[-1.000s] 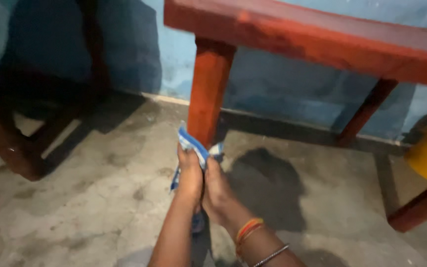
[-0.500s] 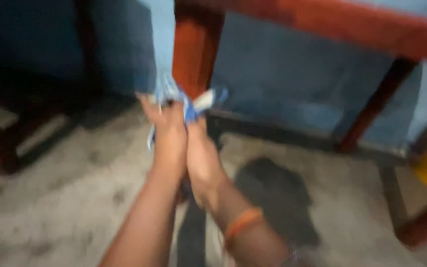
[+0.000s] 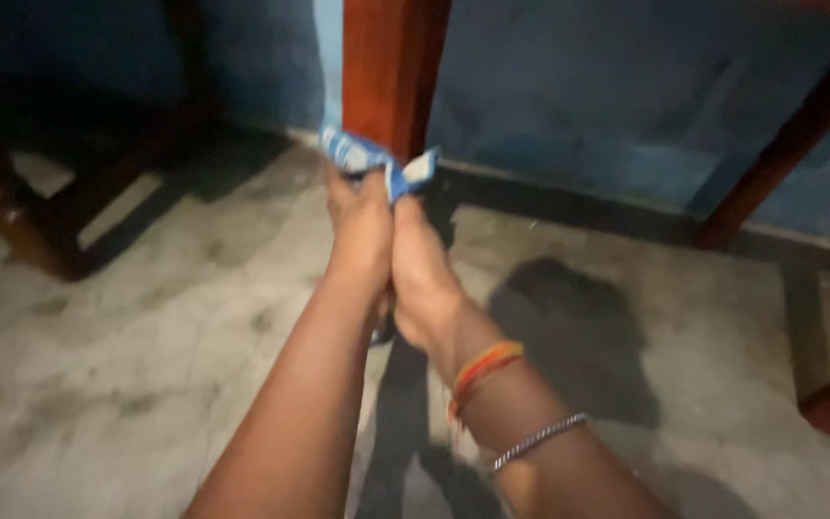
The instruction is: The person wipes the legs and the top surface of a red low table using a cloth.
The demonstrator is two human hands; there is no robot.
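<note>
Both hands press together around a blue-and-white cloth (image 3: 377, 161), low against the front of a red wooden bench leg (image 3: 391, 67). The left hand (image 3: 362, 231) has its grip closed on the cloth, fingers curled over the bunched fabric; the right hand (image 3: 420, 264) lies tight alongside it, its grip also closed on the same cloth. Held this way, with palms side by side and arms stretched forward, the cloth sits squeezed between the hands and the leg, its loose ends poking out above the knuckles. The fabric looks thin, soft and crumpled. The leg is square-edged, painted wood with a dull sheen. The right wrist carries an orange thread band (image 3: 480, 370) and a thin metal bangle (image 3: 538, 440). Below lies a rough, stained concrete floor (image 3: 146, 365); behind stands a blue painted wall (image 3: 578, 106).
</note>
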